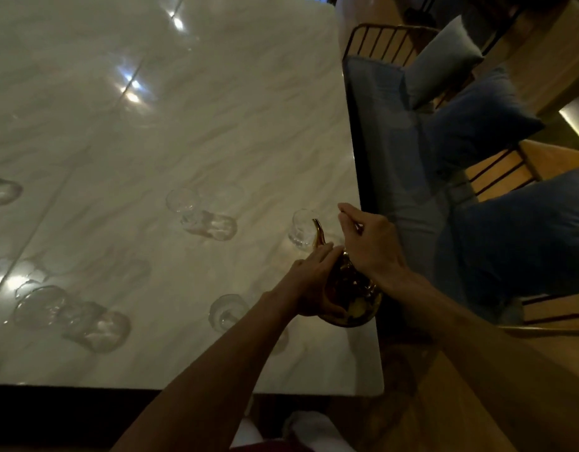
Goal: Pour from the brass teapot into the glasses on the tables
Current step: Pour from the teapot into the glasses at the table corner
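Observation:
The brass teapot (350,295) is near the right edge of the white marble table (184,125). Its curved spout points up toward a clear glass (303,228) just beyond it. My left hand (314,282) cups the pot's left side. My right hand (369,243) is closed over the top of the pot, where the handle is hidden beneath it. Another clear glass (228,311) stands close to my left forearm. A further glass (200,213) sits mid-table, and one more glass (70,314) is at the left.
A partly cut-off glass (1,190) is at the far left edge. A bench with a blue seat cushion (395,151) and blue pillows (483,125) runs along the table's right side. A wooden floor (444,402) lies at the lower right.

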`<state>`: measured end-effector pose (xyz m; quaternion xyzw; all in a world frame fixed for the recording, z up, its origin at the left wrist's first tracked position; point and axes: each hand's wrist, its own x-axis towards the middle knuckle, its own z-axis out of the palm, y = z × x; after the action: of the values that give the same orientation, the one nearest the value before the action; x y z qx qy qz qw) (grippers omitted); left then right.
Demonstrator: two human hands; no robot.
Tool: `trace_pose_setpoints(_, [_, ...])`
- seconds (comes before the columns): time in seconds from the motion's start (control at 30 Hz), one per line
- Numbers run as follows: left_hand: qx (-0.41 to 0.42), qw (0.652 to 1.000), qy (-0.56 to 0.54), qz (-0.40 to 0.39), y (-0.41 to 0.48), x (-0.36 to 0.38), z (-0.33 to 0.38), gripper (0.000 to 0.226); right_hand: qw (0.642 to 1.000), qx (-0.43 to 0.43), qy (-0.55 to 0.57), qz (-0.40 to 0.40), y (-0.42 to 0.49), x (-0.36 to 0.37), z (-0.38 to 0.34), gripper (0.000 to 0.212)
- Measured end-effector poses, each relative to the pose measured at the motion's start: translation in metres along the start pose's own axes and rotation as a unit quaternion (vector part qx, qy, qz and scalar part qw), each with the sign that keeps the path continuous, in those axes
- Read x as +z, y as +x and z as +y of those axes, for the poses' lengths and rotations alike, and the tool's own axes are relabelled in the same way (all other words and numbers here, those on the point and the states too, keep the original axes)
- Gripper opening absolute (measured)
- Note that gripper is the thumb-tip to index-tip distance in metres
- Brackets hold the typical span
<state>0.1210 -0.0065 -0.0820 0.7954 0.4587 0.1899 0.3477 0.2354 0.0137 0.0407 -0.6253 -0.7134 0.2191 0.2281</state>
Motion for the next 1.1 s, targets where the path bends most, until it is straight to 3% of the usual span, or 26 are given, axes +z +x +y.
trace_pose_setpoints(0.17, [-0.034,0.997,0.037,0.064,-0.024,0.009,0.011,0.125,0.997,-0.068,0.022,-0.036,-0.017,-0.014,-0.006,0.041])
trace_pose_setpoints(0.53, [-0.149,0.968,-0.036,0.201,-0.087,0.039,0.067,0.111,0.956,-0.274,0.004,-0.101,-0.056,-0.025,-0.004,0.041])
trace_pose_setpoints(0.77, [-0.213,0.941,-0.084,0.251,-0.115,0.057,0.087,0.103,0.941,-0.295,-0.021,-0.167,-0.073,-0.022,-0.019,0.039])
trace_pose_setpoints(1.1, [-0.26,0.917,-0.103,0.284,-0.134,0.071,0.092,0.102,0.886,-0.372,-0.099,-0.257,-0.09,-0.012,-0.049,0.029])
